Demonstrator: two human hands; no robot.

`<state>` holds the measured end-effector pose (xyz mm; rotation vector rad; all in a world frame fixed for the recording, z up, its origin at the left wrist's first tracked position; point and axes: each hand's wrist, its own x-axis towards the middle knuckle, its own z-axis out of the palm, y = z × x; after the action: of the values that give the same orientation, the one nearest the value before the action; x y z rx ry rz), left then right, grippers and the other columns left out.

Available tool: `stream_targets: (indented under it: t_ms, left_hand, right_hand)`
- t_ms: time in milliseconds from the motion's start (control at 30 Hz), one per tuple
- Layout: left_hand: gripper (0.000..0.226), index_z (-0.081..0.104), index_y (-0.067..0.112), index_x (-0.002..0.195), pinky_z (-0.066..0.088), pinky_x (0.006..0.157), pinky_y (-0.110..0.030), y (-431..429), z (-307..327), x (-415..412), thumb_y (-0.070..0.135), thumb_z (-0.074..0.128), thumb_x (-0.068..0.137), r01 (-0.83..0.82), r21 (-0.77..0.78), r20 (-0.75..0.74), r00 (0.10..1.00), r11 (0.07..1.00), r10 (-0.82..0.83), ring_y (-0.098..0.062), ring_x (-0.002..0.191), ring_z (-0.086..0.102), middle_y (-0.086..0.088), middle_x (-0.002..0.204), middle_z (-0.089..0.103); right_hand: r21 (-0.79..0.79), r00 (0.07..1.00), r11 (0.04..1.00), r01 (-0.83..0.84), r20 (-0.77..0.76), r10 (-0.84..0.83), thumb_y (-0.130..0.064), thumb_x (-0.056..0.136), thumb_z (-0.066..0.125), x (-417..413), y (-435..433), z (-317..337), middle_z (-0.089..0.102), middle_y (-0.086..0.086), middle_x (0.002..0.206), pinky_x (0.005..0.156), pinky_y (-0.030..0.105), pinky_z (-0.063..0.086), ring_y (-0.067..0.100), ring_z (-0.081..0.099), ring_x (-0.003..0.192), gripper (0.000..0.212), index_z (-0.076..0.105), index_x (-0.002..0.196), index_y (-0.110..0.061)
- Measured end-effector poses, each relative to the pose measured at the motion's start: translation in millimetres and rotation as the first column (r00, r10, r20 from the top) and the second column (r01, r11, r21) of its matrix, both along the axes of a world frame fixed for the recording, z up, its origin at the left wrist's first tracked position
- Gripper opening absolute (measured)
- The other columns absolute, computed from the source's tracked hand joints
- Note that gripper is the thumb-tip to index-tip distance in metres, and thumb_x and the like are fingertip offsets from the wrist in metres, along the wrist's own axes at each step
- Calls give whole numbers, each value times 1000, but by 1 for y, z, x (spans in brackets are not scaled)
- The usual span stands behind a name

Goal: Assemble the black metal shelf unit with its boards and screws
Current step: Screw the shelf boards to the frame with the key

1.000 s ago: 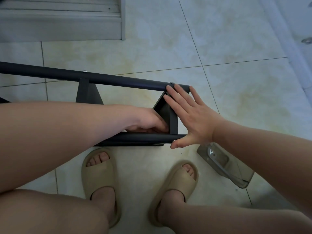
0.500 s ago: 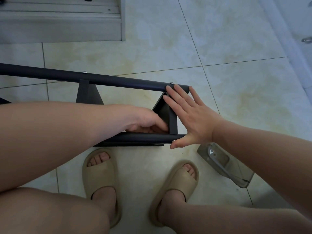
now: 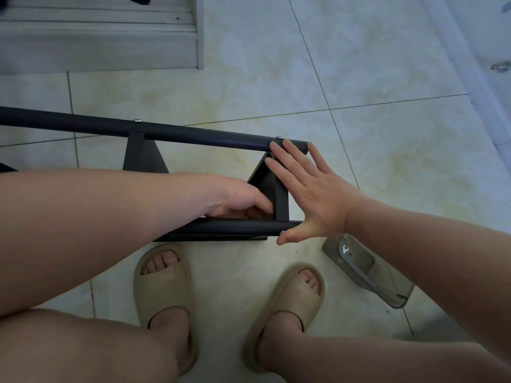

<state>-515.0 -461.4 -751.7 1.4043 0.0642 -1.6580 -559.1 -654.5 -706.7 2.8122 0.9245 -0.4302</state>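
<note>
The black metal shelf frame (image 3: 193,132) lies on its side across the tiled floor, with a far tube and a near tube (image 3: 235,225) joined by black boards. My right hand (image 3: 312,194) lies flat with straight fingers against the frame's right end, fingertips on the far tube beside a screw head (image 3: 278,137), thumb under the near tube. My left hand (image 3: 243,200) reaches inside the frame next to the end board (image 3: 280,197); its fingers curl behind the near tube and are partly hidden, so what they hold cannot be made out.
A clear plastic packet (image 3: 367,269) with a small wrench lies on the floor right of my feet. My feet in beige slippers (image 3: 163,286) stand just below the frame. A grey stepped ledge (image 3: 99,42) fills the upper left.
</note>
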Motion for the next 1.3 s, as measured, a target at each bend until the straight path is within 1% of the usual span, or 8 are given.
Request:
stream_targets:
  t_ms: [233, 333, 467, 667, 867, 967, 1100, 1300]
  left_hand:
    - [24, 81, 12, 88, 51, 95, -38, 3, -4, 3, 10, 57, 92, -6, -61, -45, 999, 998, 3, -28, 96, 67, -10, 96, 76]
    - [23, 80, 11, 90, 51, 98, -40, 3, -4, 3, 12, 58, 93, -36, -55, -55, 998, 998, 33, -28, 96, 68, -11, 99, 76]
    - [14, 76, 10, 95, 56, 79, -34, -1, -4, 0, 14, 62, 92, 3, -10, 62, 998, 1000, -2, -24, 81, 71, -10, 91, 76]
    - [20, 77, 8, 94, 44, 107, -47, 1, -4, 0, 8, 57, 94, -14, -45, 24, 1000, 999, 15, -33, 103, 63, -14, 99, 73]
    - [23, 73, 4, 109, 53, 93, -41, 2, -3, 1, 14, 60, 93, 0, -25, 35, 999, 1000, 1, -28, 91, 67, -13, 99, 73]
    - [18, 72, 4, 104, 49, 100, -47, -1, -3, -1, 13, 62, 93, 23, -9, 95, 995, 1000, -22, -32, 95, 65, -17, 102, 71]
    - [19, 73, 5, 106, 43, 108, -49, 1, -4, 1, 12, 59, 94, 20, -37, 39, 999, 999, -19, -33, 105, 62, -18, 109, 70]
    - [23, 77, 8, 98, 51, 89, -38, 3, -3, 3, 15, 56, 94, -7, -57, -13, 1000, 998, 7, -27, 88, 67, -11, 95, 74]
  right_hand:
    - [-3, 1000, 1000, -4, 6, 4, -102, 68, 20, 0, -1, 0, -8, 11, 170, 124, 59, 3, 30, -10, 156, 133, 2, 162, -10]
    - [-5, 1000, 1000, -6, 8, 6, -102, 68, 17, 0, -1, -1, -8, 11, 170, 124, 59, 3, 29, -11, 156, 133, 1, 162, -10]
    - [2, 1000, 1000, -5, 8, 5, -102, 68, 16, 0, 0, 0, -7, 11, 170, 124, 59, 3, 30, -10, 156, 132, 2, 162, -10]
    - [-2, 1000, 1000, -3, 6, 3, -102, 68, 19, 0, 0, 0, -8, 11, 170, 125, 58, 2, 30, -10, 156, 133, 2, 162, -10]
    - [-2, 1000, 1000, -4, 8, 4, -102, 68, 17, 0, -1, 0, -7, 11, 170, 125, 58, 2, 30, -10, 156, 133, 3, 162, -10]
    - [-4, 1000, 1000, -2, 4, 2, -102, 68, 18, 0, 0, 0, -8, 11, 170, 125, 58, 0, 29, -10, 156, 133, 3, 162, -10]
    - [-6, 1000, 1000, 0, 7, 0, -102, 68, 18, 1, -1, 0, -8, 11, 170, 125, 56, -1, 29, -10, 156, 133, 4, 162, -9]
    - [-9, 1000, 1000, -4, 12, 4, -102, 69, 19, 1, -1, -1, -7, 11, 170, 125, 56, -1, 30, -10, 156, 133, 4, 162, -9]
